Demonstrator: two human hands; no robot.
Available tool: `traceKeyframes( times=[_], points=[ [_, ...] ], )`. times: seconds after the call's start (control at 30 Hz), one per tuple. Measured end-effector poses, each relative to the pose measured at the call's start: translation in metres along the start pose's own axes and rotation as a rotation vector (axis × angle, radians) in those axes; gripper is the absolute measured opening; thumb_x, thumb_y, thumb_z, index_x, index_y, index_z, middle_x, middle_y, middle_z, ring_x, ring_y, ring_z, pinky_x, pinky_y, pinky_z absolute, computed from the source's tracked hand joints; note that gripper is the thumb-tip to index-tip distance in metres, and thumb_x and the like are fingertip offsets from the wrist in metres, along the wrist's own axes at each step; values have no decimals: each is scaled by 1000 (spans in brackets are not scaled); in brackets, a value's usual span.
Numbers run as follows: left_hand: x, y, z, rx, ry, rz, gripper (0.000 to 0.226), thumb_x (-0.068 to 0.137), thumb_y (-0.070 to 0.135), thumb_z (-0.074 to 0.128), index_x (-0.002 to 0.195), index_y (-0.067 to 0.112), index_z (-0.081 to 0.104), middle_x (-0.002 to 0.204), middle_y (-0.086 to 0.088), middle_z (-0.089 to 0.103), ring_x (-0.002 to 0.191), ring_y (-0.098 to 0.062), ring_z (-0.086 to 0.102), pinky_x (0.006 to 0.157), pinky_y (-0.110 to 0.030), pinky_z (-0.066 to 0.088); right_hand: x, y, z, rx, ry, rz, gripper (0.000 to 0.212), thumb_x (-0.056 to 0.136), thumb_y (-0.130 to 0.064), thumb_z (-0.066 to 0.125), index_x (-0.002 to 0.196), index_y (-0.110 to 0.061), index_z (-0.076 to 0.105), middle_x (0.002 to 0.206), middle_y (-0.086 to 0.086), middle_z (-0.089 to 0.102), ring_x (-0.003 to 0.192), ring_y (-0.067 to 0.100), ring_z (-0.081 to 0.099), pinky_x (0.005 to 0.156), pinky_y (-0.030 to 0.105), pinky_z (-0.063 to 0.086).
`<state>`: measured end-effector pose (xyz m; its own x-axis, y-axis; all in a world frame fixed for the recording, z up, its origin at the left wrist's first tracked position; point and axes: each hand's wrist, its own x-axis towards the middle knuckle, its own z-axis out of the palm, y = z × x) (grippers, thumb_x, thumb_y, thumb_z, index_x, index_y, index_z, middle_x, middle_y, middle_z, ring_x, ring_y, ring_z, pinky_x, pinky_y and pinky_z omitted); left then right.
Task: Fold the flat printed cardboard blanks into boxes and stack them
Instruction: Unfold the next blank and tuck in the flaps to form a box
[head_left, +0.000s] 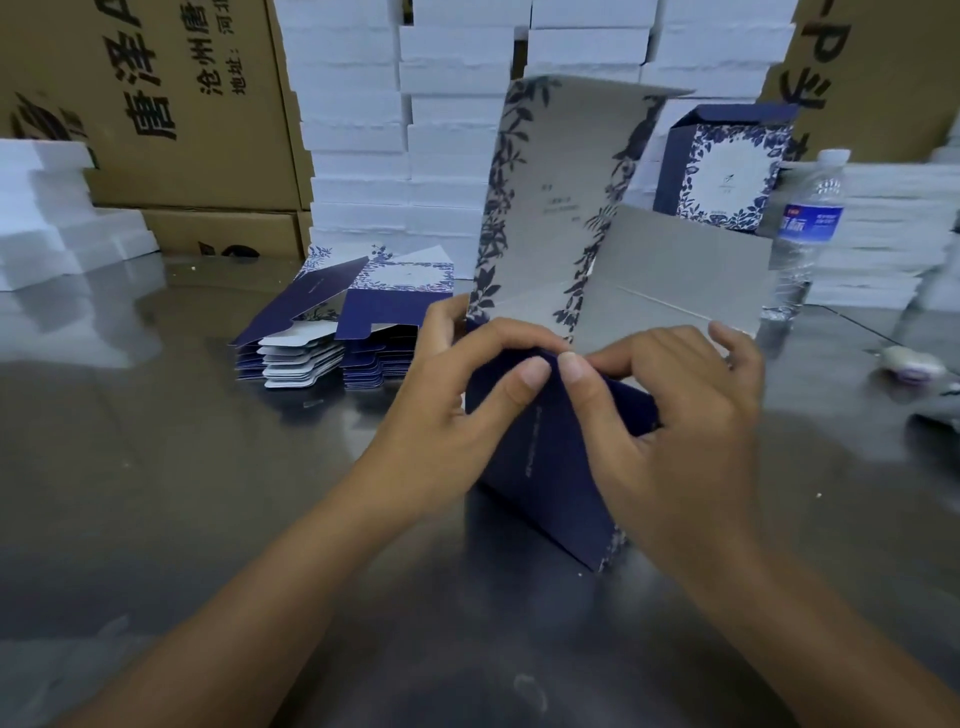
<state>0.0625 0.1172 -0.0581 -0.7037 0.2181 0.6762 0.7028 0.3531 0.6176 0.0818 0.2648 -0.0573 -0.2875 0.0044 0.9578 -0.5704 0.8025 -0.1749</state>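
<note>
Your left hand (467, 410) and right hand (691, 415) both grip the partly folded blank (556, 467) at centre, fingers curled over its navy panel, thumbs meeting at the crease. Its grey flaps stand upright. The stack of flat blanks (337, 332) lies on the surface (182, 467) at 10 o'clock; a finished box (722, 166) stands at 1 o'clock.
</note>
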Motion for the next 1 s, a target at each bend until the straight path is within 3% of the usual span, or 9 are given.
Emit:
traceKeyframes(
  times=[0.1, 0.27, 0.37, 0.43, 0.5, 0.6, 0.7, 0.87, 1.0],
  points=[
    [0, 3, 6, -51, 58, -22, 16, 92, 31, 52, 77, 35, 56, 78, 17, 54, 95, 4, 36, 84, -1, 26, -3, -3, 1, -14, -7, -20, 26, 89, -26, 56, 65, -14, 60, 65, -9, 59, 74, 11, 51, 101, 35, 23],
    [1, 1, 10, -55, 98, -116, 22, 89, 35, 50, 67, 35, 52, 78, 8, 49, 98, -5, 34, 85, -7, 28, -3, -3, 4, -6, -42, -4, 28, 90, -25, 53, 66, -11, 57, 64, -6, 57, 70, 14, 48, 98, 35, 26],
    [2, 0, 10, -53, 111, -101, 22, 90, 36, 48, 67, 35, 51, 75, 16, 50, 95, 0, 35, 85, -10, 28, 0, 1, 2, -4, -34, -31, 29, 91, -24, 50, 63, -16, 46, 59, -8, 46, 64, 12, 41, 93, 34, 30],
    [2, -2, 8, -49, 125, -87, 22, 91, 33, 47, 70, 32, 52, 75, 22, 50, 93, 2, 37, 84, -13, 29, 2, 2, 1, 34, -31, -59, 29, 92, -21, 48, 66, -20, 37, 60, -11, 33, 60, 11, 32, 81, 31, 33],
    [3, -4, 4, -33, 172, -96, 21, 91, 32, 47, 72, 26, 55, 85, 18, 47, 92, -1, 42, 81, -11, 32, 2, 2, 2, 62, -26, -75, 28, 92, -19, 47, 68, -21, 34, 61, -12, 28, 60, 9, 26, 75, 27, 31],
    [4, -8, -2, 94, 266, -94, 20, 90, 34, 47, 75, 25, 56, 97, 4, 45, 95, -2, 46, 83, -12, 34, 0, 2, 5, 84, -23, -80, 29, 93, -19, 47, 67, -20, 34, 60, -10, 29, 58, 11, 28, 74, 28, 32],
    [4, -9, -4, 154, 289, -84, 20, 90, 34, 46, 75, 25, 55, 94, 7, 42, 92, 0, 45, 83, -13, 34, -1, 4, 5, 107, 6, -110, 30, 93, -19, 49, 66, -21, 37, 61, -11, 30, 59, 8, 26, 75, 31, 36],
    [4, -12, -3, 148, 308, -59, 20, 91, 31, 47, 77, 22, 57, 92, 11, 41, 89, 8, 42, 78, -5, 31, 3, 14, 2, 77, 19, -206, 39, 95, -17, 45, 57, -13, 39, 60, -9, 28, 58, 11, 24, 72, 33, 37],
    [4, -19, -7, 172, 373, -37, 22, 94, 27, 49, 85, 16, 66, 99, -5, 50, 92, 11, 42, 81, -9, 36, 2, 11, 2, 116, 12, -237, 37, 95, -14, 44, 58, -14, 36, 62, -8, 25, 57, 16, 25, 67, 29, 32]
  ],
)
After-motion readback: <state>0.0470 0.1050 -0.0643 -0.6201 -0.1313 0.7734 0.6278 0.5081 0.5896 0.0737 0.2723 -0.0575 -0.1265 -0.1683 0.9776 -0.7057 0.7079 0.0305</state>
